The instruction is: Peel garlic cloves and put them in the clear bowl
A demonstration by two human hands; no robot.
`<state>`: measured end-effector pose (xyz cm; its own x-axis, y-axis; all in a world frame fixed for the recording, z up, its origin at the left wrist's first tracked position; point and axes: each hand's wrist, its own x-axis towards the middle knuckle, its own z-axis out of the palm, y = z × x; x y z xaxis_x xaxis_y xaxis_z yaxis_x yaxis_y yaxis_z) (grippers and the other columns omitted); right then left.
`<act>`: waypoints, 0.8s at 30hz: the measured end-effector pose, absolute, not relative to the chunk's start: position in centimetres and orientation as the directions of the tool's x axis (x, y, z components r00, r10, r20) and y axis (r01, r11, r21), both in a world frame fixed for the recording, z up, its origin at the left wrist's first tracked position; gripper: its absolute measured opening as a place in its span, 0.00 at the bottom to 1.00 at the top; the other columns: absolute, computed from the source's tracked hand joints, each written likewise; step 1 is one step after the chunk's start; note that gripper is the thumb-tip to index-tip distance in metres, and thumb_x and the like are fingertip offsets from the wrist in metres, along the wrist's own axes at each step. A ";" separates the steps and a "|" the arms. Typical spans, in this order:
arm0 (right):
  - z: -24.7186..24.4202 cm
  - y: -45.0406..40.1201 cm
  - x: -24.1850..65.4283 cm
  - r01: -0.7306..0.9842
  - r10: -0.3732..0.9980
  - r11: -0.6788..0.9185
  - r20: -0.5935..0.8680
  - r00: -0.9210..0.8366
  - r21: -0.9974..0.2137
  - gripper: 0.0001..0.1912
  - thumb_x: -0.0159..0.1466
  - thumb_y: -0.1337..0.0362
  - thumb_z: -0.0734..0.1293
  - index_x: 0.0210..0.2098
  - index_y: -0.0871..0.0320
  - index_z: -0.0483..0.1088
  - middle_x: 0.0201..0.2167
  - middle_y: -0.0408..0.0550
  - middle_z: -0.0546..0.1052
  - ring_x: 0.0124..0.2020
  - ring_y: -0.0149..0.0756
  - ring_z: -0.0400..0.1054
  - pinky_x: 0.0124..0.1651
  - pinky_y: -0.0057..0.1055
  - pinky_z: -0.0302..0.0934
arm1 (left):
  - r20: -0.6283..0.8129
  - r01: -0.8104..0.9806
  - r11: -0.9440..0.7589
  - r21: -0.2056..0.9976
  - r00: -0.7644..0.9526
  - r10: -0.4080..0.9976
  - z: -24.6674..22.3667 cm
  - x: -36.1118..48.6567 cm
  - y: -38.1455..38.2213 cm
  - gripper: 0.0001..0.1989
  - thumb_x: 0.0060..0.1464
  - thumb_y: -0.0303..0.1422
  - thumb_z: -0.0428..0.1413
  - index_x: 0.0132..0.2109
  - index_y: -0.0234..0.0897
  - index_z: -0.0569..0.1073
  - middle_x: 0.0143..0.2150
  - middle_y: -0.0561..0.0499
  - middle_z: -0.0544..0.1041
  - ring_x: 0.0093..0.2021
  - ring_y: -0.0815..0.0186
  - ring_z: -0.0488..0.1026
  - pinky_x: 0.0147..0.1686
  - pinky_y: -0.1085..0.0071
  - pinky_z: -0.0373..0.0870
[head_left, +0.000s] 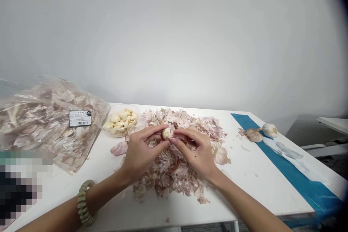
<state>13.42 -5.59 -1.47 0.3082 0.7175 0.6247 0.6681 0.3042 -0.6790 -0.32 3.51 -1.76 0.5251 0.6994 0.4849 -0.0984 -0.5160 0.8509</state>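
A plump, cream-white garlic clove (166, 133) with papery skin clinging to it is pinched in the clenched fingers (154, 132) of the left hand (143, 150) and right hand (194, 154), above a heap of pinkish garlic skins (174, 177) on the white tabletop (244, 181).

A white table (252, 185) is carrying everything, with a broad heap of papery garlic skins (171, 177) spreading across its middle. A clear plastic bag (40, 127) packed with more skins is slumping over the left side, and a clear bowl (119, 121) of peeled cloves is sitting just beside it. A blue strip (312, 192) is running along the right side, with two garlic bulbs (254, 135) lying near its far end.
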 end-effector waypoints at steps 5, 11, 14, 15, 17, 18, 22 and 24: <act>-1.5 -5.7 13.5 0.702 0.696 0.316 0.659 0.286 -0.639 0.08 0.57 0.61 0.70 0.38 0.51 0.74 0.31 0.44 0.79 0.30 0.34 0.69 0.31 0.35 0.64 | 0.443 -0.118 -0.456 0.882 0.537 0.718 -1.6 -0.4 3.3 0.21 0.44 0.31 0.64 0.48 0.39 0.76 0.45 0.47 0.80 0.39 0.62 0.79 0.40 0.68 0.79; -1.5 -5.7 13.5 0.684 0.695 0.306 0.647 0.315 -0.662 0.13 0.57 0.62 0.70 0.43 0.51 0.72 0.31 0.45 0.79 0.32 0.37 0.71 0.35 0.38 0.66 | 0.283 -0.139 -0.253 0.957 0.625 0.727 -1.1 -0.6 3.3 0.23 0.43 0.32 0.65 0.49 0.38 0.75 0.39 0.48 0.82 0.39 0.59 0.79 0.38 0.69 0.80; -1.6 -5.7 13.6 0.651 0.709 0.300 0.619 0.337 -0.697 0.14 0.60 0.62 0.67 0.46 0.52 0.71 0.33 0.46 0.79 0.33 0.36 0.72 0.35 0.37 0.67 | 0.235 -0.167 -0.166 0.972 0.662 0.712 -0.9 -0.5 3.4 0.24 0.42 0.30 0.65 0.50 0.38 0.74 0.37 0.48 0.82 0.38 0.59 0.79 0.38 0.66 0.80; -1.6 -5.7 13.6 0.648 0.712 0.303 0.618 0.334 -0.699 0.14 0.60 0.63 0.67 0.46 0.52 0.71 0.33 0.46 0.78 0.33 0.36 0.72 0.34 0.36 0.67 | 0.237 -0.178 -0.158 0.971 0.664 0.709 -0.9 -0.5 3.5 0.24 0.42 0.29 0.65 0.50 0.38 0.74 0.36 0.48 0.82 0.37 0.59 0.79 0.38 0.66 0.80; -1.6 -5.8 13.7 0.658 0.712 0.311 0.627 0.317 -0.686 0.13 0.61 0.63 0.66 0.46 0.52 0.71 0.32 0.47 0.78 0.32 0.36 0.71 0.33 0.36 0.66 | 0.266 -0.195 -0.182 0.964 0.656 0.706 -0.9 -0.4 3.5 0.23 0.42 0.29 0.65 0.49 0.38 0.75 0.36 0.48 0.82 0.37 0.59 0.79 0.38 0.66 0.80; -1.5 -5.8 13.7 0.667 0.713 0.315 0.632 0.304 -0.675 0.12 0.61 0.63 0.65 0.45 0.52 0.72 0.32 0.47 0.78 0.32 0.36 0.71 0.33 0.36 0.66 | 0.296 -0.197 -0.221 0.955 0.644 0.705 -1.0 -0.4 3.5 0.22 0.43 0.29 0.65 0.48 0.38 0.75 0.36 0.49 0.82 0.37 0.60 0.79 0.38 0.66 0.80; -1.4 -5.9 13.5 0.682 0.739 0.305 0.617 0.271 -0.665 0.15 0.59 0.60 0.68 0.47 0.50 0.71 0.33 0.46 0.78 0.33 0.37 0.70 0.34 0.37 0.65 | 0.499 -0.162 -0.500 0.851 0.548 0.672 -1.3 -0.4 3.3 0.17 0.45 0.29 0.63 0.45 0.40 0.76 0.37 0.50 0.79 0.33 0.66 0.77 0.34 0.70 0.79; -1.4 -5.9 13.3 0.680 0.750 0.291 0.602 0.275 -0.673 0.17 0.57 0.59 0.70 0.47 0.49 0.71 0.36 0.46 0.78 0.35 0.37 0.69 0.36 0.37 0.65 | 0.596 -0.129 -0.630 0.766 0.509 0.621 -1.5 -0.4 3.1 0.16 0.46 0.28 0.62 0.45 0.40 0.75 0.37 0.51 0.77 0.32 0.69 0.74 0.32 0.73 0.77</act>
<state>13.32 -5.93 -1.43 0.2755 0.7495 0.6019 0.6798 0.2908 -0.6733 -0.40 3.13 -1.47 0.5085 0.6212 0.5962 -0.1289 -0.6297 0.7661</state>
